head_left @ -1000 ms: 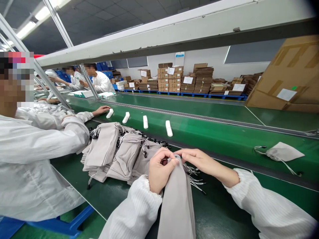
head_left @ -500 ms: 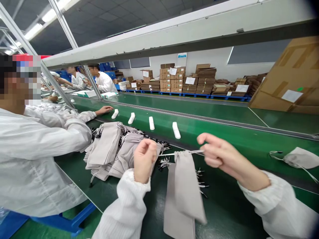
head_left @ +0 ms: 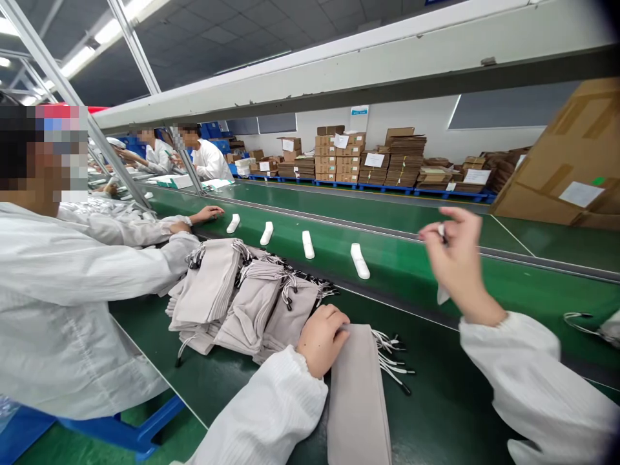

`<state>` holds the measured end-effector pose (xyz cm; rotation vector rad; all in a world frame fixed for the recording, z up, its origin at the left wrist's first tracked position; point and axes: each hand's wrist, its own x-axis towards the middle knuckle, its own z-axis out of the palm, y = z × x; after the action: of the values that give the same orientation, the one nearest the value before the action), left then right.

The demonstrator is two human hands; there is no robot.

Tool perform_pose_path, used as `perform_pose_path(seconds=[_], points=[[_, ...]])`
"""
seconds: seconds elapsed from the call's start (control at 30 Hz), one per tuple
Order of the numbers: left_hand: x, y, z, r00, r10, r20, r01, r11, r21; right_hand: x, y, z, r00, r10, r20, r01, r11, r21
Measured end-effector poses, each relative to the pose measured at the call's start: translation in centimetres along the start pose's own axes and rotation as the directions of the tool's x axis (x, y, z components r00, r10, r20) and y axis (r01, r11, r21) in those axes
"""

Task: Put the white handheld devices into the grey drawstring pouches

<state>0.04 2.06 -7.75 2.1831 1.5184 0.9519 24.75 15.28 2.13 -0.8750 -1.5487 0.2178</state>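
My left hand point(head_left: 322, 339) rests with curled fingers at the top corner of a flat grey drawstring pouch point(head_left: 357, 394) lying on the green bench. Whether it grips the cloth is hard to see. My right hand point(head_left: 458, 258) is raised over the belt, pinching a small white piece point(head_left: 440, 230) between finger and thumb. A pale scrap point(head_left: 442, 295) shows below that hand. Just left of my left hand lies a stack of folded grey pouches point(head_left: 247, 310). White cords with black tips point(head_left: 392, 361) spread out beside the flat pouch.
Several white oblong items point(head_left: 359, 261) stand in a row on the green conveyor belt point(head_left: 411, 258). A co-worker in a white coat point(head_left: 72, 303) reaches across the belt at left. Stacked cartons on blue pallets point(head_left: 368, 161) line the back wall; a large carton point(head_left: 566, 161) stands at right.
My right hand has lifted up and to the right, away from the pouch. The pouch no longer hangs from my hands and now lies flat, its cords on the bench.
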Motion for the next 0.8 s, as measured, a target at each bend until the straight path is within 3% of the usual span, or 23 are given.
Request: perform_pose_path(seconds=[0.03,0.07,0.13,0.2,0.33,0.43,0.57,0.7,0.8], points=[[0.0,-0.1,-0.1,1.000,-0.011,-0.003,0.011,1.000,-0.007,-0.1,1.5,1.6,0.989,0.033,0.144,-0.018,0.994,-0.108],[0.0,-0.2,-0.3,1.000,-0.024,0.001,0.024,1.000,-0.011,-0.2,2.9,3.3,0.949,0.100,0.298,-0.033,0.975,-0.222],[0.1,-0.1,-0.5,0.999,-0.052,0.014,0.052,0.999,-0.012,-0.8,5.2,7.0,0.811,0.277,0.516,-0.025,0.896,-0.443],[0.1,0.0,-0.7,0.998,-0.061,0.019,0.061,0.998,0.010,-1.5,6.8,10.2,0.702,0.409,0.583,0.008,0.814,-0.581],[0.2,0.4,-0.9,0.999,0.030,0.023,-0.034,0.986,0.162,-2.9,8.6,13.9,0.671,0.483,0.562,0.047,0.730,-0.682],[0.3,0.6,-1.4,0.989,0.140,0.057,-0.148,0.968,0.202,-3.2,9.5,13.9,0.670,0.512,0.537,0.058,0.685,-0.726],[0.4,0.9,-2.7,0.976,0.216,0.023,-0.215,0.976,-0.044,-2.6,10.3,11.9,0.672,0.544,0.503,0.006,0.675,-0.738],[0.2,1.6,-3.7,0.990,0.121,-0.074,-0.141,0.910,-0.389,-1.8,9.7,9.5,0.680,0.525,0.511,-0.111,0.763,-0.636],[0.3,2.4,-3.8,0.999,0.008,-0.045,-0.031,0.836,-0.548,-1.8,7.1,7.9,0.711,0.476,0.518,-0.257,0.861,-0.439]])
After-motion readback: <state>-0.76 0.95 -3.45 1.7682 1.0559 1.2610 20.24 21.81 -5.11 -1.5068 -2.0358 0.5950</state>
